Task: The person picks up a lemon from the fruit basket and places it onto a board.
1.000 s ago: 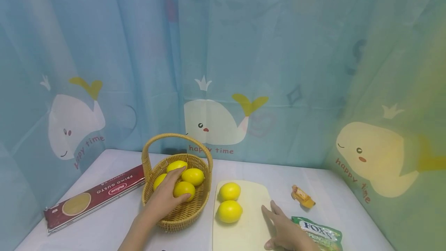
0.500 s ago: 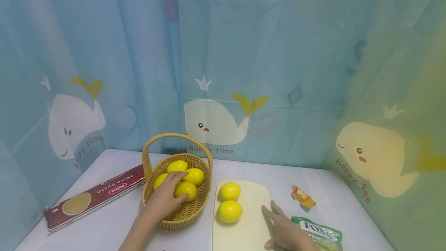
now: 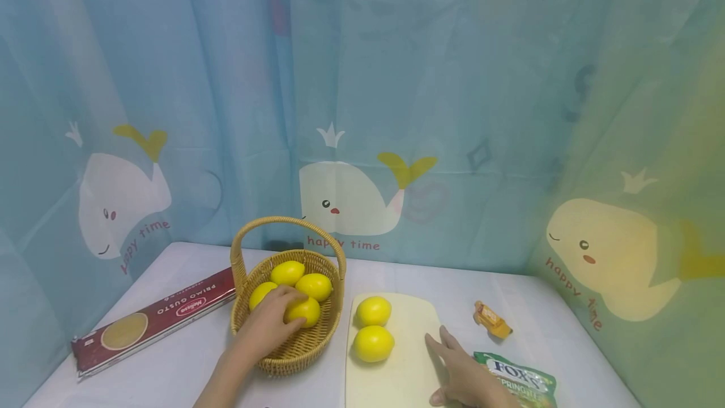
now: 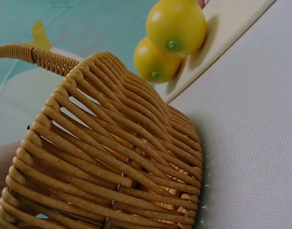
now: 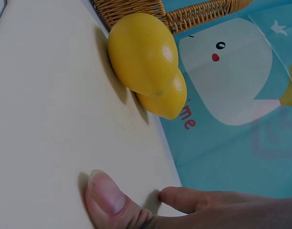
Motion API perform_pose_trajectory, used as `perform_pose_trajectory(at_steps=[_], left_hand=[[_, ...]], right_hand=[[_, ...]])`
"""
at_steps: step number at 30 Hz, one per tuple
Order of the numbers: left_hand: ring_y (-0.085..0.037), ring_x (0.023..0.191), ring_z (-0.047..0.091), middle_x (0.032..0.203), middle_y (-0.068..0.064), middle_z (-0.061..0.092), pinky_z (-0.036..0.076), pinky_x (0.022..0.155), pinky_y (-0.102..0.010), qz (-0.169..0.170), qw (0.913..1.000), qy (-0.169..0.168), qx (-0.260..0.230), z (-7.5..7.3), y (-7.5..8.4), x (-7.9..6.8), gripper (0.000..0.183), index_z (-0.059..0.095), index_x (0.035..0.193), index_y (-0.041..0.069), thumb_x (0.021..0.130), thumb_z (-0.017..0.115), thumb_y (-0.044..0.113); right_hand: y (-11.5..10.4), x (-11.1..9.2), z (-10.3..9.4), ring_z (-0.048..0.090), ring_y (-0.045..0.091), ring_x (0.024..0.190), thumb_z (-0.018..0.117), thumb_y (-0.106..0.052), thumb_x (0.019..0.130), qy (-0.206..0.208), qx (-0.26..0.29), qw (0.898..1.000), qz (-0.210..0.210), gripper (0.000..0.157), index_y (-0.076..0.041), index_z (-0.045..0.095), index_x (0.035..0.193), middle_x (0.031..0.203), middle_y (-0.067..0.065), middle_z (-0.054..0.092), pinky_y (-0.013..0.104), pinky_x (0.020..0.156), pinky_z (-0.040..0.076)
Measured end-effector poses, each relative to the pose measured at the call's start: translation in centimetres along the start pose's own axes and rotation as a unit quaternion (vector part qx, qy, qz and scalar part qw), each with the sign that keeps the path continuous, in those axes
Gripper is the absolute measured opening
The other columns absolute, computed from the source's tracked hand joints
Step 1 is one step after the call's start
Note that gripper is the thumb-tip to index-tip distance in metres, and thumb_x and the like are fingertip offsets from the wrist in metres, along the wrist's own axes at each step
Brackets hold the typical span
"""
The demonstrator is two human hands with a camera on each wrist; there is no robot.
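Left hand (image 3: 269, 322) pinches one partly hidden lemon (image 3: 306, 313), fingers near three more lemons (image 3: 287, 272) in one basket (image 3: 294, 357); right hand (image 3: 463, 370), fingers spread, lies near two others (image 3: 374, 344).

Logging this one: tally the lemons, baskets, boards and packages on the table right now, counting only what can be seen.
Lemons: 6 (4 in the basket, 2 on the board)
Baskets: 1
Boards: 1
Packages: 3 (red packet, green bag, small orange packet)
Total: 11 visible
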State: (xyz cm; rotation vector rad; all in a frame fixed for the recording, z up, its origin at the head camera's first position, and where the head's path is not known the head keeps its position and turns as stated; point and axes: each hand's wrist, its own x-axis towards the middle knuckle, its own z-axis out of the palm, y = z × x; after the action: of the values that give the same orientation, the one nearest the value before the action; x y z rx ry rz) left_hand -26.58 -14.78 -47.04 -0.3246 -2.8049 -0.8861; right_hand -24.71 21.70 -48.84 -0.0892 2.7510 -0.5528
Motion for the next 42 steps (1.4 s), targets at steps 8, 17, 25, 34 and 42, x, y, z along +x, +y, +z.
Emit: perform_pose_trajectory(at_steps=[8, 17, 25, 34, 42], left_hand=[[-0.019, 0.117, 0.052, 0.121, 0.005, 0.056, 0.046, 0.103, -0.042, 0.012, 0.9999, 0.001, -0.001, 0.03, 0.07, -0.08, 0.037, 0.066, 0.118, 0.019, 0.082, 0.073, 0.029], [-0.016, 0.115, 0.050, 0.119, 0.007, 0.053, 0.047, 0.102, -0.041, 0.014, 0.9999, -0.006, 0.002, 0.07, 0.05, -0.23, 0.039, 0.066, 0.118, 0.021, 0.081, 0.074, 0.030], [-0.024, 0.123, 0.051, 0.133, -0.001, 0.052, 0.044, 0.104, -0.049, 0.020, 0.9992, -0.034, -0.010, -0.02, -0.12, -0.19, 0.045, 0.061, 0.126, 0.021, 0.083, 0.072, 0.030], [-0.028, 0.127, 0.048, 0.138, -0.006, 0.050, 0.041, 0.106, -0.053, 0.026, 0.9976, -0.057, -0.030, -0.11, -0.17, -0.29, 0.049, 0.058, 0.130, 0.021, 0.083, 0.072, 0.024], [-0.028, 0.127, 0.047, 0.138, -0.006, 0.049, 0.040, 0.107, -0.052, 0.032, 0.9968, -0.063, -0.037, -0.23, -0.18, -0.31, 0.050, 0.056, 0.131, 0.020, 0.083, 0.071, 0.017]], right_hand=[[-0.14, -0.22, -0.20, 0.031, 0.050, 0.133, 0.086, -0.032, 0.046, 0.000, 0.017, 1.000, -0.004, 0.106, -0.013, 0.045, 0.142, 0.153, 0.028, 0.021, 0.065, 0.103, 0.033], [-0.23, -0.10, -0.18, 0.032, 0.051, 0.133, 0.086, -0.033, 0.047, -0.004, 0.008, 1.000, -0.002, 0.105, -0.012, 0.044, 0.142, 0.152, 0.029, 0.021, 0.064, 0.101, 0.036], [-0.22, -0.13, -0.09, 0.031, 0.051, 0.133, 0.085, -0.034, 0.046, -0.004, -0.001, 1.000, 0.003, 0.107, -0.013, 0.043, 0.142, 0.152, 0.029, 0.020, 0.065, 0.101, 0.036], [-0.20, -0.02, 0.13, 0.031, 0.051, 0.133, 0.085, -0.035, 0.046, -0.005, -0.001, 1.000, 0.012, 0.107, -0.015, 0.043, 0.143, 0.153, 0.028, 0.020, 0.066, 0.099, 0.037], [-0.30, -0.38, -0.16, 0.030, 0.052, 0.133, 0.085, -0.035, 0.047, -0.002, 0.005, 1.000, -0.001, 0.107, -0.014, 0.042, 0.143, 0.153, 0.028, 0.019, 0.066, 0.101, 0.035]])
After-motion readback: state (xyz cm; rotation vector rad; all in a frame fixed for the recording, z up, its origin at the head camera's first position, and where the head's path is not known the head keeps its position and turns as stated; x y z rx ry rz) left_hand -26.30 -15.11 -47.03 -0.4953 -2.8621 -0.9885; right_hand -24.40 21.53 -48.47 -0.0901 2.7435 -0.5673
